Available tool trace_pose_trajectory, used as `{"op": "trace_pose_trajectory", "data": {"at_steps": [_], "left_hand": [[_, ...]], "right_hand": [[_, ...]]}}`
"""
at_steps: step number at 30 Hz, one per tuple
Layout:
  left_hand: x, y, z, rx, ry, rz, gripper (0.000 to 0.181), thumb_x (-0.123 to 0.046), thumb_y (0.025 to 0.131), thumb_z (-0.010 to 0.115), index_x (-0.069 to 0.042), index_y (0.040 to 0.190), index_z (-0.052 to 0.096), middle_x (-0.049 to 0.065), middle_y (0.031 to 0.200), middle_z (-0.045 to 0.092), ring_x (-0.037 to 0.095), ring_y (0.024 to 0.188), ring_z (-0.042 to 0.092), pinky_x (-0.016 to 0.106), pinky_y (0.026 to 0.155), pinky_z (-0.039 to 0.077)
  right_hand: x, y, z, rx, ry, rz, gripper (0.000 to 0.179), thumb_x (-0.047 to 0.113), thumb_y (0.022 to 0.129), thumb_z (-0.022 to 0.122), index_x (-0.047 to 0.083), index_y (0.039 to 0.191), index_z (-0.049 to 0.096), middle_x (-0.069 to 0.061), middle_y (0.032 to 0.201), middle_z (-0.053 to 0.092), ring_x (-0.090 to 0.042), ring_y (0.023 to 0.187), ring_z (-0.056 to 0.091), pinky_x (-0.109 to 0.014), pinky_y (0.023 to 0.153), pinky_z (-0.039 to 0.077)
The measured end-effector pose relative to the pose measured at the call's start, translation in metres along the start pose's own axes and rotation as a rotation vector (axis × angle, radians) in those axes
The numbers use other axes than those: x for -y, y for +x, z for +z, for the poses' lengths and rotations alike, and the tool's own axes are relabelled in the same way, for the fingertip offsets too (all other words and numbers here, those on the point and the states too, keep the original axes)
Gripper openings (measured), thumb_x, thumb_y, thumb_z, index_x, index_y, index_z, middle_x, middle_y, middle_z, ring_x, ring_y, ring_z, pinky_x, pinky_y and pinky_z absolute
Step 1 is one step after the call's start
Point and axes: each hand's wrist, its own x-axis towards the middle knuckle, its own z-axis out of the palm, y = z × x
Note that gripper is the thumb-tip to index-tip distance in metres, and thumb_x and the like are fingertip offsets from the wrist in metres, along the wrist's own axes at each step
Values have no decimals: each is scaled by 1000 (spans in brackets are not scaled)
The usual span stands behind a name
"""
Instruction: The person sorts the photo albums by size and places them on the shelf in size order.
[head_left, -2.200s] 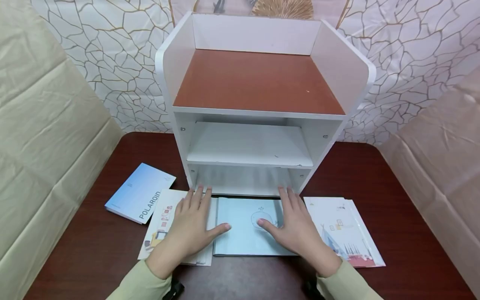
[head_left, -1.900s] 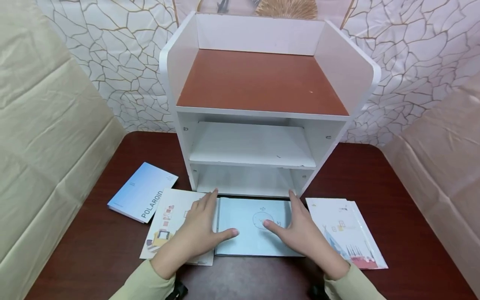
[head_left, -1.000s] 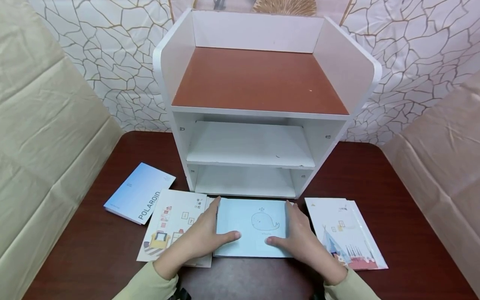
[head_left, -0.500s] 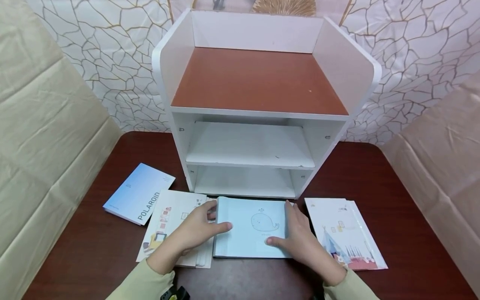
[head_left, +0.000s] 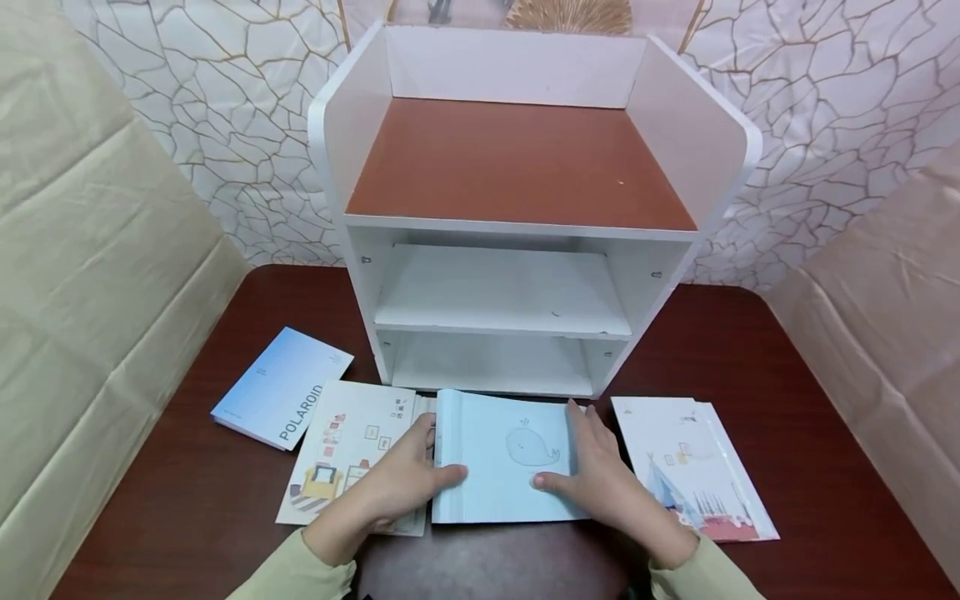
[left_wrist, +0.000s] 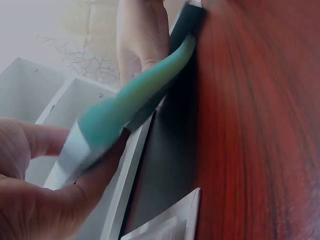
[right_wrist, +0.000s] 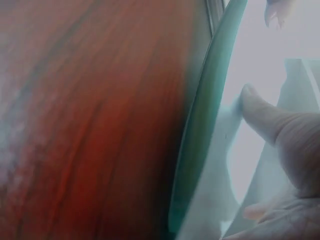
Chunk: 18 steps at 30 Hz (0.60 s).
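A light blue book (head_left: 491,458) with a whale drawing on its cover lies in front of the shelf unit, its left side lifted off the table. My left hand (head_left: 401,475) pinches its left edge, thumb on the cover and fingers beneath. In the left wrist view, the book (left_wrist: 135,97) bends between both hands, its teal page edges facing the camera. My right hand (head_left: 600,467) grips the right edge, with the thumb lying on the cover. The right wrist view shows the right thumb on the book (right_wrist: 205,135); most fingers there are hidden.
Behind the book stands a white shelf unit (head_left: 502,225) with a brown top board. On the left lie a blue POLAROID book (head_left: 281,383) and illustrated white books (head_left: 345,442). Another white stack (head_left: 690,467) lies on the right. Cloth walls (head_left: 97,250) enclose the dark red table (head_left: 172,500).
Both hands have come down from above the books to the light blue book's two sides. The left hand has worked its fingers under the left edge and raised it slightly.
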Motion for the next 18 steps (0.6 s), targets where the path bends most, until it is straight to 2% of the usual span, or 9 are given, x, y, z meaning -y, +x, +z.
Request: {"op": "trace_pose_trajectory", "data": {"at_steps": [3, 8, 13, 18], "left_hand": [[3, -2, 0, -6, -54, 8, 64, 2, 89, 62, 4, 141, 26, 21, 132, 50, 28, 103, 62, 37, 82, 54], [4, -7, -2, -12, -167, 40, 57, 6, 92, 55, 0, 141, 29, 21, 135, 48, 31, 110, 60, 41, 83, 54], [-1, -10, -5, -44, -185, 90, 49, 1, 95, 54, -1, 141, 34, 21, 134, 50, 30, 111, 60, 40, 85, 53], [-6, -14, -10, -75, -192, 111, 48, 0, 97, 53, -6, 142, 36, 19, 135, 49, 29, 115, 58, 40, 85, 53]], "right_hand": [[1, -2, -2, -23, 22, -14, 121, 56, 72, 79, 3, 154, 7, -32, 155, 4, -49, 140, 7, -63, 107, 22], [4, -4, -4, -120, 76, -83, 129, 50, 71, 83, -1, 152, -3, -26, 157, 4, -41, 143, 7, -57, 111, 17], [5, -6, -10, -130, 167, -25, 129, 52, 76, 78, 4, 151, -15, -26, 158, 1, -39, 143, 11, -56, 110, 21], [2, -8, -11, -124, 322, 1, 120, 44, 83, 75, 12, 152, -17, -29, 146, 34, -41, 132, 38, -52, 100, 39]]}}
